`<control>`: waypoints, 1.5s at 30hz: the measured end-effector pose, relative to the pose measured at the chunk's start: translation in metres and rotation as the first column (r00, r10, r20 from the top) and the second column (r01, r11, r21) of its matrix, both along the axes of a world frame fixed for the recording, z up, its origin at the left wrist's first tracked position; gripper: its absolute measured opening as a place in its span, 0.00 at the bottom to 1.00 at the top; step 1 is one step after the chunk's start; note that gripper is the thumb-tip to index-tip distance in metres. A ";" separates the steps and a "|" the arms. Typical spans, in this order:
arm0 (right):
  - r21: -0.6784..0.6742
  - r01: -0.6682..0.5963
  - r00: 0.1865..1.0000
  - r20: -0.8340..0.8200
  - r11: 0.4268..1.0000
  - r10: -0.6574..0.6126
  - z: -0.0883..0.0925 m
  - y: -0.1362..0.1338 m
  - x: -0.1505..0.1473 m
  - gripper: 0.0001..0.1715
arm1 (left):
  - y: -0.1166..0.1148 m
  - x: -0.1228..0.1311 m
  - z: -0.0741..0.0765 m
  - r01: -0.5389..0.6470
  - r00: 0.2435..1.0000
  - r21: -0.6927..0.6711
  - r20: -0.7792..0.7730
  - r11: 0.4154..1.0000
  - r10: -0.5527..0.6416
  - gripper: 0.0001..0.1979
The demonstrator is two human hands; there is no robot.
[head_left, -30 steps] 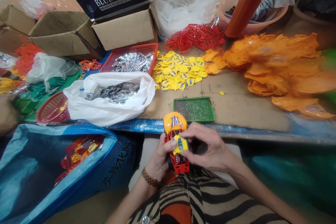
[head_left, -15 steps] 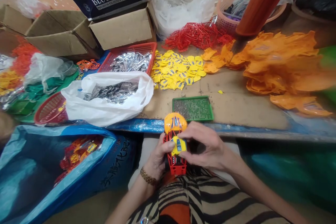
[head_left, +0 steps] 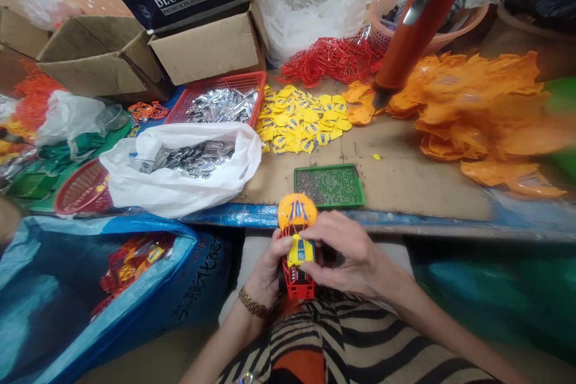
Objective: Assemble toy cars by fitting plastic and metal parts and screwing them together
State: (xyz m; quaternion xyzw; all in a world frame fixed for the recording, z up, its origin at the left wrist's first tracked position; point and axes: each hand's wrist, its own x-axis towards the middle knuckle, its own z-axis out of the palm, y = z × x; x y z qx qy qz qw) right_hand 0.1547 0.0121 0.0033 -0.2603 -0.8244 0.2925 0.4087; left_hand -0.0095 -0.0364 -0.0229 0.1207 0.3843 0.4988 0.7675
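Cardboard [head_left: 418, 192] is spread over the blue-edged worktop [head_left: 249, 215]. Nearest, a toy car [head_left: 297, 209] is gripped from its side by the left hand [head_left: 268, 267], orange end pointing away, thumb laid on a yellow panel [head_left: 301, 252]. That panel is pinched by the right hand [head_left: 353, 252], forefinger and thumb bent, forearm angled in from the right. Fitting of the panel is apparently in hand; careful alignment and steady pressure would be called for. Beyond both hands, a green tray [head_left: 361, 185] is placed, then loose yellow panels [head_left: 306, 120].
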 end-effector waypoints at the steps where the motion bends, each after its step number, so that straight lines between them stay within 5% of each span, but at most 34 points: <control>1: 0.000 -0.005 1.000 0.005 1.000 0.005 0.000 0.000 0.000 0.14 | 0.000 0.000 0.001 -0.004 1.000 -0.003 -0.005 1.000 0.004 0.23; 12: -0.042 -0.015 1.000 -0.016 0.999 0.015 0.002 0.001 0.005 0.15 | -0.004 -0.005 -0.014 0.013 1.000 0.008 0.018 1.000 -0.013 0.30; 23: -0.039 0.002 0.999 -0.051 0.999 -0.004 -0.001 -0.001 0.003 0.15 | -0.004 -0.003 -0.010 0.029 0.999 0.011 0.018 1.000 -0.029 0.30; 39: -0.048 -0.027 1.000 -0.003 0.998 0.027 0.000 0.003 0.003 0.15 | -0.001 -0.001 -0.005 0.059 0.998 0.030 0.011 0.998 -0.060 0.19; 45: -0.138 -0.043 0.998 0.048 0.990 0.050 0.000 0.004 0.007 0.17 | -0.004 -0.004 -0.016 0.015 1.000 0.008 -0.025 1.000 -0.015 0.34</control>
